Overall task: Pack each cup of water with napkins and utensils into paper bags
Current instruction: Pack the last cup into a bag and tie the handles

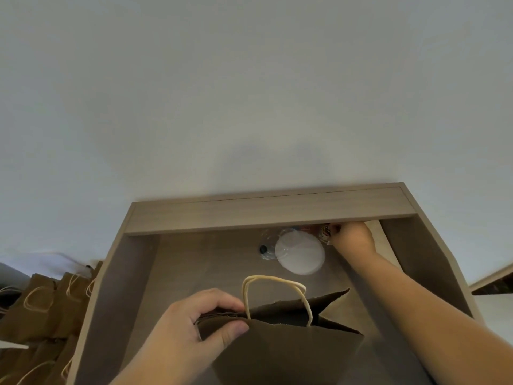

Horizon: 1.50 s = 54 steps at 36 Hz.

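Nearest to me, my left hand (200, 320) pinches the left rim of the paper bag (277, 348), thumb in front and fingers curled over the folded edge. I judge this grip serves to keep the bag upright and its mouth spread, so items can drop in one-handed. The mouth stands open toward the right; the twine handle (273, 294) rises clear of it.

Beyond the bag, on the desk (194, 268), stands the cup of water (299, 252), lidded, upright, not yet in the bag and apart from it. A clear object with a dark cap (263, 250) lies just beside its left; I cannot identify it.

Farthest, my right hand (351, 237) reaches under the desk's upper shelf (266, 215), fingers closed on a small packet or bundle (323, 232) just right of the cup. Whether this is napkins or utensils is unclear.

Off the desk, at left, spare brown bags (41, 304) wait in a pile.
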### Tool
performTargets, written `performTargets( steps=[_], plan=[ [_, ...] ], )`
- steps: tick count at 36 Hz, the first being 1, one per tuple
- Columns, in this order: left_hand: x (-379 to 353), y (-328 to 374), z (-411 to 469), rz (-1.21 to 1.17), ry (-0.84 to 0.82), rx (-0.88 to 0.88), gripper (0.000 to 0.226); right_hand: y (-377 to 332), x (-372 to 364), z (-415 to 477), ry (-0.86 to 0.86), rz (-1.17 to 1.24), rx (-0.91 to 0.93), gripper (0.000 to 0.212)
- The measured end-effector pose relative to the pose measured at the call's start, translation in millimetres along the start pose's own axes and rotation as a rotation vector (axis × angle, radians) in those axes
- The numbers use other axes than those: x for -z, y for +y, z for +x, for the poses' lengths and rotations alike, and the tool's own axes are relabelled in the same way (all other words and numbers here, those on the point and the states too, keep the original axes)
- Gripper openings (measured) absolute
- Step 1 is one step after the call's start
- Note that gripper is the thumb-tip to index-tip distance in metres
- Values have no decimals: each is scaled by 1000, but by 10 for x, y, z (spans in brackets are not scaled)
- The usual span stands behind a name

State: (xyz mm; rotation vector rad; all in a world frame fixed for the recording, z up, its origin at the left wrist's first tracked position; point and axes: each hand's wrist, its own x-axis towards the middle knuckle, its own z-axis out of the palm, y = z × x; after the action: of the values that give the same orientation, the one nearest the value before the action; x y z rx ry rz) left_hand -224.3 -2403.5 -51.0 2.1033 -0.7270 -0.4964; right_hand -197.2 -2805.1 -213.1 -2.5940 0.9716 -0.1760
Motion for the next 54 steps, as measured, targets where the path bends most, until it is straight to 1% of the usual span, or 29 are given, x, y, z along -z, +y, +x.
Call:
performTargets(
  steps=[3, 6, 11, 16, 17, 19, 21, 23, 24, 25, 27, 29, 31, 34, 37, 39, 42, 45, 47, 51, 54],
  plan=[
    [5, 9, -10, -1, 3, 3, 24, -4, -10, -11, 71, -62, 67, 23],
    [5, 15, -15, 7, 3, -2, 26, -30, 2, 9, 68, -131, 73, 28],
    [15, 33, -32, 59, -3, -16, 23, 11, 35, -10, 87, -46, 64, 25],
    [29, 38, -70, 93, -13, -45, 27, 52, 144, -280, 146, 46, 92, 16],
    [36, 47, -79, 102, -21, -54, 28, 67, 181, -381, 124, 104, 90, 17],
    [66, 60, -91, 99, -60, -46, 30, 84, 268, -652, 27, 290, 58, 16],
    [112, 66, -88, 58, -142, -7, 41, 36, 373, -967, -91, 464, 34, 17],
    [162, 83, -53, -35, -232, 50, 49, -88, 515, -1242, -202, 558, 39, 14],
    [178, 93, -22, -83, -236, 65, 51, -172, 616, -1345, -248, 594, 62, 10],
    [182, 104, 24, -105, -199, 75, 50, -267, 745, -1419, -285, 634, 95, 6],
    [179, 145, 157, -64, -113, 84, 46, -455, 1073, -1501, -356, 711, 190, 3],
    [174, 238, 314, -1, -131, 90, 38, -643, 1413, -1545, -445, 791, 297, 4],
    [171, 351, 441, 20, -201, 86, 30, -800, 1624, -1577, -492, 840, 380, 5],
    [160, 494, 534, -80, -286, 82, 31, -973, 1686, -1621, -436, 790, 476, 14],
    [132, 552, 552, -242, -346, 89, 35, -1071, 1662, -1698, -389, 753, 512, 10],
    [122, 540, 545, -245, -369, 57, 34, -1097, 1642, -1751, -380, 736, 526, 8],
    [120, 476, 527, -249, -402, 32, 31, -1096, 1599, -1807, -324, 679, 522, 10],
    [99, 420, 523, -243, -379, 26, 27, -1084, 1584, -1835, -298, 662, 501, 11],
    [84, 405, 523, -258, -353, 35, 28, -1077, 1594, -1847, -290, 662, 500, 13],
    [67, 424, 510, -295, -351, 41, 30, -1055, 1620, -1875, -275, 632, 523, 17],
    [58, 440, 494, -364, -329, 67, 29, -1052, 1617, -1886, -271, 619, 512, 17]
  ],
)
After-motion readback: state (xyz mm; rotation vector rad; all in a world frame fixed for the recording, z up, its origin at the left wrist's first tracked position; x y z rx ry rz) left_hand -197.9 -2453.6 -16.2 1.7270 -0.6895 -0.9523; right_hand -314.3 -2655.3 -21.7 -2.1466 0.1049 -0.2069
